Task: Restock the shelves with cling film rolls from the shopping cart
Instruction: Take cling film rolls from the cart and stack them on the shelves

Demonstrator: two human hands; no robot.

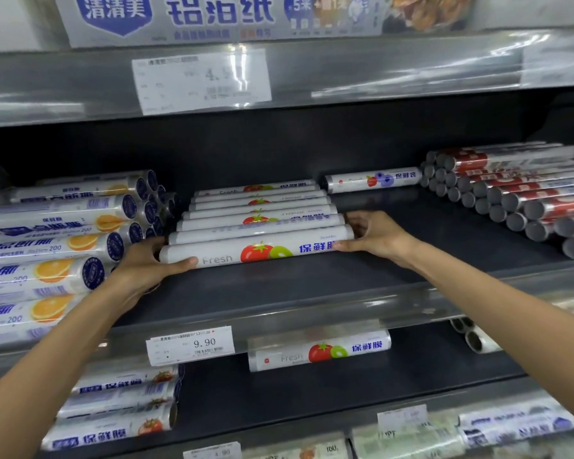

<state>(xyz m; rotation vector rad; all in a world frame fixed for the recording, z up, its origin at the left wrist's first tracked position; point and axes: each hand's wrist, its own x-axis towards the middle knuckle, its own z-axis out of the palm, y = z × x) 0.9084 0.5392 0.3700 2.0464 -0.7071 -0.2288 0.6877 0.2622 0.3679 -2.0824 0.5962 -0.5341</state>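
Where both hands rested on the middle shelf, the white cylindrical cling film roll with tomato-and-kiwi print [256, 251] lay crosswise on the dark grey shelf board [279, 286], foremost in a flat row of like rolls [259, 213]. The left hand [153, 260] gripped its end at 9 o'clock, thumb curled across the front. The right hand [375, 236] gripped the end at 3 o'clock. Orange-printed rolls [57, 246] were stacked at 9 o'clock, red-and-grey rolls [517, 197] at 2 o'clock.
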